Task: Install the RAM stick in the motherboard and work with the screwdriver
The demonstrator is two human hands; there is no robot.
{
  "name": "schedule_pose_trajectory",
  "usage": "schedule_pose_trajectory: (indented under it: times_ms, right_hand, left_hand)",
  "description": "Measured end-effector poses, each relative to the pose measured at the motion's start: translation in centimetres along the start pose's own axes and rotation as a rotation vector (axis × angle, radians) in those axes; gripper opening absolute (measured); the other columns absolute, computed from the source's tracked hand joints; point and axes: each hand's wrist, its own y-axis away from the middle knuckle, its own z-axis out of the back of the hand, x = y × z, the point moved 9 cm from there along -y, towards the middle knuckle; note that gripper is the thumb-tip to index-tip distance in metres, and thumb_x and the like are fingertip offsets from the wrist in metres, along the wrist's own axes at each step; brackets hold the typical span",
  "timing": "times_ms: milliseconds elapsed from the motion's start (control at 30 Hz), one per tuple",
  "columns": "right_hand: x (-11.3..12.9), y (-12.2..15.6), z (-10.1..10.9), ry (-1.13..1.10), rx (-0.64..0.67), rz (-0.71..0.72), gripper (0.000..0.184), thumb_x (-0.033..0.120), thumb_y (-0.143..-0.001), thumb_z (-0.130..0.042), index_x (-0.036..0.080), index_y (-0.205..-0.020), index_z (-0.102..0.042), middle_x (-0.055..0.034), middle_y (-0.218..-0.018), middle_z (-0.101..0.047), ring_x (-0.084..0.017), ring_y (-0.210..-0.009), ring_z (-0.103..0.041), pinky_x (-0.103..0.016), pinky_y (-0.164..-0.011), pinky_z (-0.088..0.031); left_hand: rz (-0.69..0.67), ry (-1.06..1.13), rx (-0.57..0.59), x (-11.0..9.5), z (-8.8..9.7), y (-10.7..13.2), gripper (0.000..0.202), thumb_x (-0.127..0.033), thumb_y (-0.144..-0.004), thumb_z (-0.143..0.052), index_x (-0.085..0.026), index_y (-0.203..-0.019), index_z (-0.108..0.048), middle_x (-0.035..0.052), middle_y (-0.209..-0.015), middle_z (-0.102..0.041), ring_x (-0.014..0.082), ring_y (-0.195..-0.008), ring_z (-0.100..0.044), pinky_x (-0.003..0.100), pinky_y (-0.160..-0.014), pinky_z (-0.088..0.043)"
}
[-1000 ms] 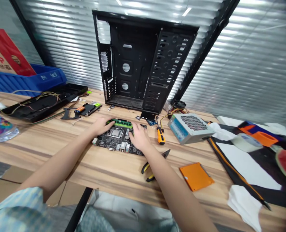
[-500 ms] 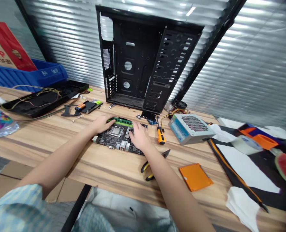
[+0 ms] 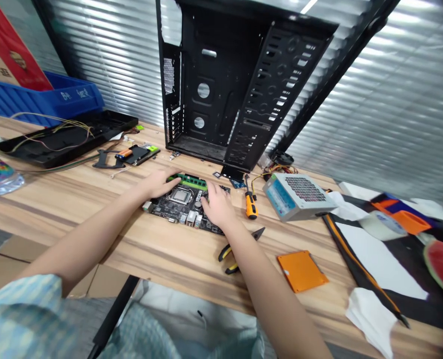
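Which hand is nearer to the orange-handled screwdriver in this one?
Right. The right hand, at the right side of the circuit board, is just left of the screwdriver; the left hand is farther off, at the board's left side.

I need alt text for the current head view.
A person's left hand and right hand at opposite ends of a green memory stick on a circuit board. Behind stands an open black computer case; to the right, a screwdriver and pliers.

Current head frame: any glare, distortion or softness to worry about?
Head view: bright streaks of glare on the slatted blinds; wide-angle stretch towards the edges; the checked sleeve at lower left looks soft; same view, the motherboard shows its main parts, but fine markings are too small to read.
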Motion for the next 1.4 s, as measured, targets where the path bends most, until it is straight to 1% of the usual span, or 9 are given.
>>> schedule_pose_trajectory:
  times_ms: [200, 400, 533, 667, 800, 967, 1167, 1300, 1400]
  right_hand:
    - [-0.24, -0.02, -0.19, -0.001, 0.007, -0.008, 0.057, 0.031, -0.094, -0.041, 0.012, -0.146, -0.031, -0.0165, -0.145, -0.043, -0.029, -0.13, -0.042, -0.045, -0.108, -0.031]
    - [-0.41, -0.01, -0.25, -0.002, 0.013, -0.002, 0.057, 0.03, -0.093, -0.039, 0.012, -0.147, -0.03, -0.0171, -0.145, -0.042, -0.032, -0.128, -0.043, -0.049, -0.106, -0.032]
    - [-0.53, -0.07, -0.39, 0.033, 0.03, -0.002, 0.059, 0.031, -0.093, -0.038, 0.01, -0.147, -0.028, -0.0183, -0.145, -0.041, -0.032, -0.127, -0.044, -0.05, -0.106, -0.032]
    - [-0.46, -0.07, -0.3, 0.041, 0.035, -0.008, 0.059, 0.032, -0.094, -0.038, 0.009, -0.147, -0.028, -0.0175, -0.147, -0.04, -0.032, -0.127, -0.044, -0.048, -0.107, -0.032]
    - [-0.23, 0.03, -0.1, 0.041, 0.042, -0.015, 0.059, 0.031, -0.094, -0.039, 0.009, -0.147, -0.028, -0.0168, -0.147, -0.039, -0.031, -0.128, -0.043, -0.046, -0.108, -0.032]
    - [-0.09, 0.08, -0.06, 0.049, 0.048, -0.02, 0.059, 0.031, -0.094, -0.038, 0.01, -0.148, -0.027, -0.0168, -0.147, -0.04, -0.029, -0.129, -0.042, -0.047, -0.107, -0.032]
    - [-0.15, 0.04, -0.16, 0.033, 0.04, -0.019, 0.059, 0.031, -0.094, -0.038, 0.012, -0.148, -0.027, -0.0153, -0.147, -0.04, -0.029, -0.13, -0.042, -0.046, -0.108, -0.031]
    - [-0.12, 0.05, -0.23, 0.049, 0.041, -0.018, 0.058, 0.031, -0.095, -0.038, 0.011, -0.148, -0.027, -0.0156, -0.147, -0.04, -0.028, -0.13, -0.041, -0.045, -0.108, -0.031]
    - [-0.05, 0.07, -0.2, 0.05, 0.041, -0.018, 0.058, 0.032, -0.095, -0.038, 0.011, -0.148, -0.028, -0.0155, -0.147, -0.04, -0.028, -0.129, -0.042, -0.044, -0.108, -0.032]
  left_hand:
    - [0.016, -0.013, 0.015, -0.07, -0.13, 0.01, 0.054, -0.049, -0.091, -0.038, -0.017, -0.13, -0.055, 0.0096, -0.13, -0.06, 0.0254, -0.12, -0.056, 0.036, -0.105, -0.04]
    - [0.049, -0.036, 0.049, -0.3, -0.38, -0.04, 0.057, -0.047, -0.09, -0.039, -0.012, -0.132, -0.053, 0.0107, -0.131, -0.06, 0.0261, -0.121, -0.054, 0.037, -0.106, -0.039]
    - [0.084, -0.068, 0.084, -0.45, -0.46, -0.04, 0.056, -0.048, -0.09, -0.04, -0.016, -0.135, -0.05, 0.0078, -0.133, -0.058, 0.0241, -0.123, -0.053, 0.035, -0.107, -0.038]
    - [0.076, -0.088, 0.088, -0.65, -0.44, 0.0, 0.058, -0.048, -0.09, -0.039, -0.014, -0.135, -0.05, 0.0099, -0.133, -0.058, 0.0249, -0.122, -0.054, 0.035, -0.106, -0.039]
    - [0.072, -0.111, 0.08, -0.53, -0.49, 0.03, 0.058, -0.05, -0.09, -0.038, -0.015, -0.136, -0.048, 0.0094, -0.132, -0.059, 0.0247, -0.12, -0.055, 0.035, -0.104, -0.04]
    - [0.074, -0.125, 0.092, -0.65, -0.44, 0.12, 0.059, -0.049, -0.091, -0.036, -0.013, -0.137, -0.047, 0.0106, -0.133, -0.058, 0.0244, -0.122, -0.054, 0.034, -0.105, -0.039]
    - [0.094, -0.122, 0.106, -0.6, -0.39, 0.27, 0.058, -0.049, -0.091, -0.037, -0.016, -0.138, -0.046, 0.0091, -0.134, -0.058, 0.0242, -0.122, -0.054, 0.034, -0.105, -0.04]
    - [0.099, -0.132, 0.111, -0.67, -0.42, 0.32, 0.059, -0.049, -0.092, -0.036, -0.013, -0.138, -0.046, 0.0113, -0.134, -0.057, 0.0247, -0.122, -0.054, 0.034, -0.106, -0.039]
    - [0.103, -0.134, 0.107, -0.7, -0.34, 0.32, 0.059, -0.049, -0.092, -0.035, -0.013, -0.137, -0.046, 0.0107, -0.134, -0.057, 0.0239, -0.123, -0.054, 0.034, -0.106, -0.039]
